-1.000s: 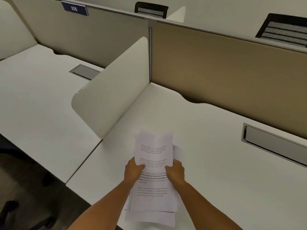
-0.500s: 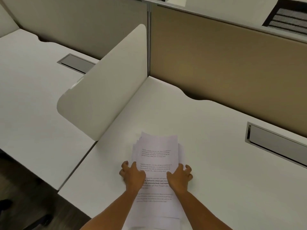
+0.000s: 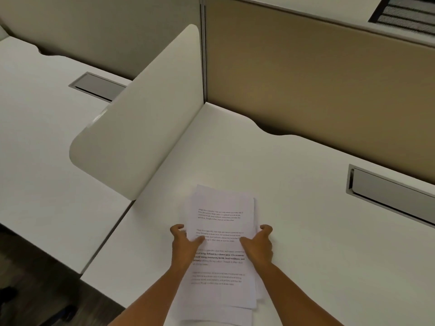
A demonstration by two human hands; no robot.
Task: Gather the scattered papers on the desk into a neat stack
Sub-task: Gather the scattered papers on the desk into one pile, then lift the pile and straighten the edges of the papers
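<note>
Head view, left to right: a neighbouring white bench top with a grey rectangular cable hatch [image 3: 97, 87] lies far left, then a cream rounded divider panel [image 3: 141, 128] stands between it and the white bench [image 3: 306, 231] that carries the work. The left hand [image 3: 184, 244] presses against the left edge of the pile of white printed paper sheets [image 3: 222, 245], thumb on top and fingers curled at the side; its grip is half-closed on the pile's edge rather than clamped. The pile lies flat near the front of the bench, with lower sheets sticking out at the near end and the right side. The right hand [image 3: 260, 245] mirrors this on the right edge, thumb laid over the print. Further right sits a second grey hatch [image 3: 388, 196]. Likely risks: squeezing inward too hard could buckle the top sheets, and the near end, close to the bench's front, could let loose pages slide off.
</note>
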